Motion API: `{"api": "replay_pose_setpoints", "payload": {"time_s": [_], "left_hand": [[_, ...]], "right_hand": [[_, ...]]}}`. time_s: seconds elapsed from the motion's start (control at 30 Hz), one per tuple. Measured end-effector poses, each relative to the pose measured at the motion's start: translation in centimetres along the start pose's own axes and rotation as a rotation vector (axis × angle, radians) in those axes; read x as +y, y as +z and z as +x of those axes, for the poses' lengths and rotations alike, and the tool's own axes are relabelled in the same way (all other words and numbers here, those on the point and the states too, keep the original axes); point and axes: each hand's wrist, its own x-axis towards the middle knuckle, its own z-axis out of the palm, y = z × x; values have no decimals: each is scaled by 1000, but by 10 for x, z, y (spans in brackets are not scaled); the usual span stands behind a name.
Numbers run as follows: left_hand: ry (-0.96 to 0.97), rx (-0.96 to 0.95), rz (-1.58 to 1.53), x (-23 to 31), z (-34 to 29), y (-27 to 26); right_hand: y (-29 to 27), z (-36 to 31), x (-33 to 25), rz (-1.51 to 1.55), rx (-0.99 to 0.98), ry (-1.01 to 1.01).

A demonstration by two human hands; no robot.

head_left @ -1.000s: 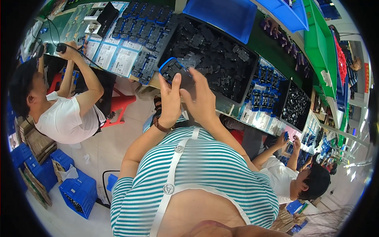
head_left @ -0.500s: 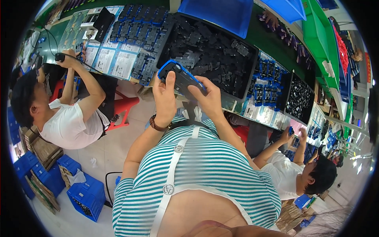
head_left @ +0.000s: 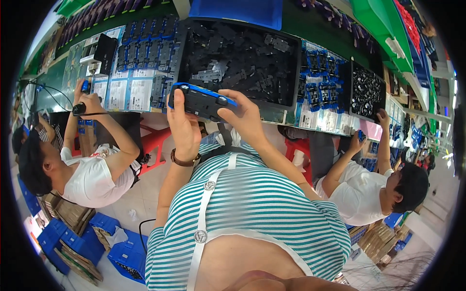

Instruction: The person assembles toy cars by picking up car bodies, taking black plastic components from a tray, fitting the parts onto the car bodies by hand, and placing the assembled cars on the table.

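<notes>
A blue toy car body with a black chassis base (head_left: 198, 101) is held in both my hands above the near edge of the bench. Gripping its left end, my left hand (head_left: 185, 123) has the thumb laid up against the dark underside. My right hand (head_left: 246, 119) pinches the right end between thumb and fingers. Just beyond the car lies a large black tray (head_left: 295, 72), heaped with loose black chassis plates (head_left: 233, 53).
Rows of blue-and-black toy cars stand left (head_left: 145, 54) and right (head_left: 320, 80) of the tray. Farther right is a black tray of small parts (head_left: 366, 92). A blue bin (head_left: 238, 10) sits behind. Co-workers sit left (head_left: 92, 179) and right (head_left: 361, 194).
Held by both hands, the car has shifted left in view and turned closer to level. The right co-worker's hands have moved apart. My view has shifted slightly.
</notes>
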Motion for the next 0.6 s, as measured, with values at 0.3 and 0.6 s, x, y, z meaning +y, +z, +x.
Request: {"api": "replay_pose_setpoints", "payload": {"time_s": [0.3, 0.6], "left_hand": [[-23, -41, -7, -3, -3, -6], [-101, -289, -26, -7, -21, 9]], "right_hand": [[-4, -7, 3, 223, 2, 39], [-10, -9, -5, 210, -21, 64]]}}
